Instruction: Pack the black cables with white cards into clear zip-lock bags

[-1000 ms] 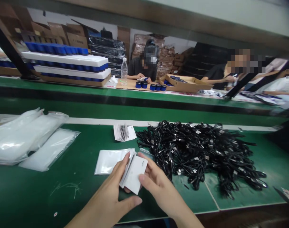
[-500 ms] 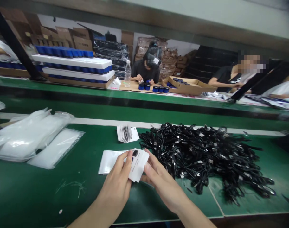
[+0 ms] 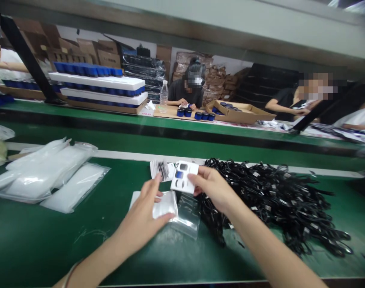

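Observation:
My right hand grips a small white leaflet printed with dark and blue pictures, raised above the green bench. Thumb and fingers pinch it at its right edge. My left hand is open, thumb and fingers apart, over some clear plastic bags lying flat. Behind the leaflet, and partly covered by it and my left fingertips, stands a fanned stack of folded leaflets. To the right of my right hand spreads a large heap of black cables, tied in small bundles.
Packed bags of white material lie at the left. Across the raised green ledge are trays of blue-sided jars, a plastic bottle and a cardboard tray. Several people work there. A shelf beam crosses overhead.
Both hands held the leaflets together before. Now my left hand has let go and opened, and my right hand has carried them up and forward, toward the fanned stack.

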`<state>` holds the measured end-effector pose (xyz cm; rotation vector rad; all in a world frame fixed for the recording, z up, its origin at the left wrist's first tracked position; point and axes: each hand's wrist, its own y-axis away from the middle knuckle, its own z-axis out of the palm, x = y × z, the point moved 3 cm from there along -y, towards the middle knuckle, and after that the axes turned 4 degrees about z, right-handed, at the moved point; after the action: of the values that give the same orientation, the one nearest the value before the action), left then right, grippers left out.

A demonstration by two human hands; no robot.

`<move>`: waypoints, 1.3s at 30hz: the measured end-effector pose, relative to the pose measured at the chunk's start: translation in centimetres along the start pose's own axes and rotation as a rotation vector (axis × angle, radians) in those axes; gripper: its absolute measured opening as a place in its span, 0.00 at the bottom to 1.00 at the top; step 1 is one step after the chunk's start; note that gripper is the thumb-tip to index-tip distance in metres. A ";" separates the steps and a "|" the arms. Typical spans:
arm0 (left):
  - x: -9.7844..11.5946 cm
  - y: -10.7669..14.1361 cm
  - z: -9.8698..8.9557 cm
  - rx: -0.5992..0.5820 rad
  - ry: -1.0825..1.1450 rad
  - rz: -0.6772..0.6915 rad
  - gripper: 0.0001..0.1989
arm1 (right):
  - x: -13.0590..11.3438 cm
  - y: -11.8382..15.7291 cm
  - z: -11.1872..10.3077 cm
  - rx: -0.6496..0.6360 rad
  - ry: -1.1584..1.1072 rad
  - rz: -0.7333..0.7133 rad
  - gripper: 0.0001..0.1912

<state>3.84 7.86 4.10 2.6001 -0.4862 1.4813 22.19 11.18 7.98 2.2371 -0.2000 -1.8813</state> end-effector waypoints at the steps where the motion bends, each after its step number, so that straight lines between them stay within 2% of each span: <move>1: -0.5 -0.7 -0.9 0.054 0.094 -0.065 0.44 | -0.8 -1.2 -0.7 0.022 0.039 -0.012 0.07; 2: -1.1 -1.5 -1.8 0.126 0.217 -0.127 0.45 | -1.4 -2.4 -1.2 0.039 0.078 -0.017 0.05; 4: -2.2 -3.2 -2.9 0.196 0.325 -0.202 0.46 | -2.0 -5.0 -1.5 0.036 0.164 0.013 0.01; 6: -3.0 -4.6 -3.4 0.202 0.416 -0.259 0.43 | -1.9 -7.3 -0.7 -0.001 0.239 0.088 0.03; 9: -3.5 -6.1 -3.1 0.148 0.570 -0.314 0.33 | -1.0 -9.4 1.7 -0.083 0.299 0.216 0.11; 14: -3.5 -7.3 -2.5 0.003 0.745 -0.301 0.15 | 0.1 -9.5 5.3 -0.229 0.249 0.323 0.15; 19: -3.1 -7.1 -3.4 -0.077 0.758 -0.268 0.11 | 0.7 -8.8 7.0 -0.283 0.126 0.264 0.15; 21: -2.9 -6.8 -3.7 -0.093 0.725 -0.260 0.13 | 1.1 -8.5 7.5 -0.272 0.098 0.209 0.15; 24: -3.1 -6.3 -3.9 -0.122 0.635 -0.244 0.21 | 1.8 -8.0 7.8 -0.243 0.107 0.108 0.15; 27: -3.8 -6.2 -3.9 -0.129 0.487 -0.195 0.41 | 2.4 -7.7 6.9 -0.195 0.195 -0.004 0.20; 29: -4.4 -6.5 -4.0 -0.115 0.355 -0.142 0.56 | 2.5 -7.5 5.8 -0.162 0.296 -0.103 0.29; 31: -4.8 -7.1 -4.1 -0.100 0.220 -0.063 0.65 | 2.4 -7.3 4.7 -0.151 0.406 -0.209 0.39; 35: -4.9 -8.3 -3.9 -0.110 0.024 0.078 0.67 | 2.1 -6.7 3.8 -0.213 0.594 -0.338 0.46; 39: -5.0 -9.3 -3.6 -0.064 -0.098 0.090 0.59 | 2.2 -6.4 4.0 -0.213 0.770 -0.393 0.49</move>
<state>1.56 18.65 2.25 2.6430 -0.6578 1.3438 18.41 16.61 3.68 2.7710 0.5646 -0.9601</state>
